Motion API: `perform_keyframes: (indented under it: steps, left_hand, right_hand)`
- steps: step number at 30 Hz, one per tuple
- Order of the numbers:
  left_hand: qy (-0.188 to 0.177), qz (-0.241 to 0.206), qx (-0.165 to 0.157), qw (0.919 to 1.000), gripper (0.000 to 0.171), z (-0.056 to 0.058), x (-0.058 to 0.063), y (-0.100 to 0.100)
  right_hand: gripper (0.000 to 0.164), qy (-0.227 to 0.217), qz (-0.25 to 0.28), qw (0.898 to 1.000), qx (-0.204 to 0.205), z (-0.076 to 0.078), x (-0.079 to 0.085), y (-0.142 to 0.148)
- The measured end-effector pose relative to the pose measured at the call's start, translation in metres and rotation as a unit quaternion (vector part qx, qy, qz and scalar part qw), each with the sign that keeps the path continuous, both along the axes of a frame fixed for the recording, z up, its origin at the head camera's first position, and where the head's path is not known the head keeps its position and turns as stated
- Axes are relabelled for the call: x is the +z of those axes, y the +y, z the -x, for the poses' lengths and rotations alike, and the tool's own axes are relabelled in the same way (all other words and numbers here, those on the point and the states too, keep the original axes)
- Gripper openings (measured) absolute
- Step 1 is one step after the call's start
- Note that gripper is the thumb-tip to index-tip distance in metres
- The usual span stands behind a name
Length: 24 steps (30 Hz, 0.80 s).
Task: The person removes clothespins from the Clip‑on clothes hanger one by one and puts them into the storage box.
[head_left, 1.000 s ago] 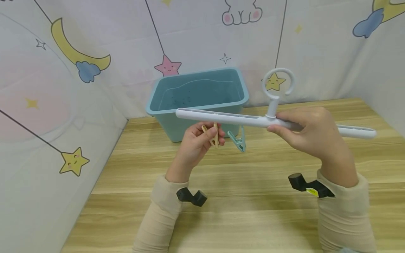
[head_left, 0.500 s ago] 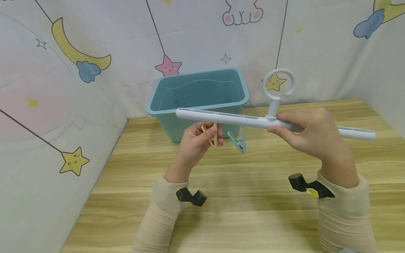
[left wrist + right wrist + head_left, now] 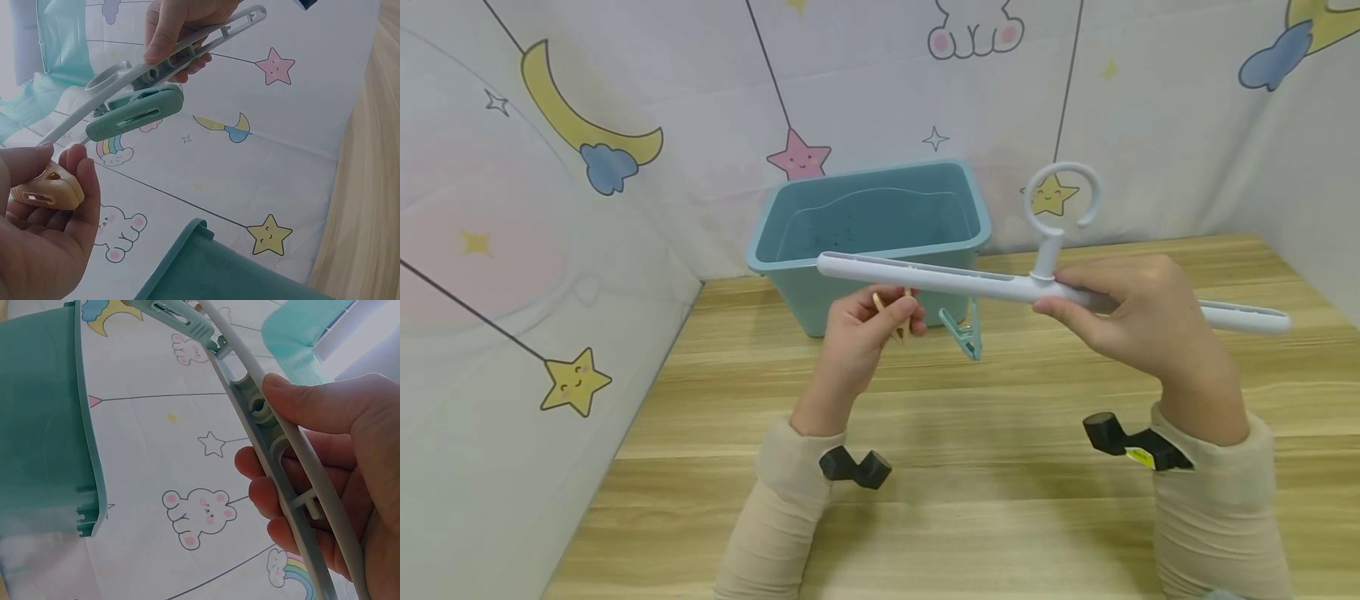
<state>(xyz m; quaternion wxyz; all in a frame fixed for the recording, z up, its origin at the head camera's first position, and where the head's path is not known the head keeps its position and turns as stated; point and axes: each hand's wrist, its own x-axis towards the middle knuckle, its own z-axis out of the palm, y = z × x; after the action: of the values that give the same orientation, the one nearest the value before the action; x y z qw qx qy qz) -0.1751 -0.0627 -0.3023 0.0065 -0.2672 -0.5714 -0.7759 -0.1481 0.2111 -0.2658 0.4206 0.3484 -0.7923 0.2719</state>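
Observation:
My left hand (image 3: 859, 337) pinches a pale orange clothes peg (image 3: 56, 187) between thumb and fingers, just below the left half of a white clothes hanger (image 3: 925, 276). Part of that peg is hidden by the fingers. With thumb and curled fingers, my right hand (image 3: 1150, 312) grips the hanger just right of its round hook (image 3: 1094, 196). The bar is held level above the table, its underside ribbed and hollow in the right wrist view. A green clothes peg (image 3: 964, 337) hangs from the hanger, between the two hands; the left wrist view shows the green peg (image 3: 137, 114) close up.
A blue-green plastic bin (image 3: 868, 257) stands behind the hands against the printed cloth backdrop (image 3: 880, 100). Dark specks show on its inner wall. The wood-grain table (image 3: 985, 500) spreads beneath both arms.
My left hand has shifted slightly left, and the pale orange peg has turned a little in its fingers. The right hand and the hanger stay almost still.

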Motion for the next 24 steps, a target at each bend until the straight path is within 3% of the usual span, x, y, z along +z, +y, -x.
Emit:
perform_keyframes:
  steps: [3,8,16,20,22,24]
  left_hand:
    - [0.014,0.015,0.029,0.9994,0.010,-0.001,0.000,0.001]
    - [0.040,0.034,0.076,0.9957,0.017,-0.004,0.000,0.002]
    - [0.095,0.036,0.150,0.9835,0.016,-0.006,-0.003,0.009]
    - [0.147,0.045,0.194,0.9689,0.012,-0.006,-0.006,0.013]
    - [0.182,0.056,0.218,0.9572,0.009,-0.005,-0.007,0.015]
    - [0.221,0.073,0.248,0.9404,0.007,-0.004,-0.009,0.017]
  right_hand:
    - [0.060,-0.003,-0.006,1.000,-0.006,-0.001,0.000,0.000]
    - [0.060,-0.008,-0.011,1.000,-0.007,-0.001,0.001,0.000]
    - [0.061,-0.010,-0.034,0.999,-0.020,-0.002,0.002,0.000]
    - [0.062,0.002,-0.029,0.999,-0.019,0.000,0.000,-0.001]
    - [0.062,0.009,-0.029,0.999,-0.019,0.002,-0.001,-0.002]
    - [0.063,0.011,-0.031,0.999,-0.018,0.002,-0.002,-0.002]
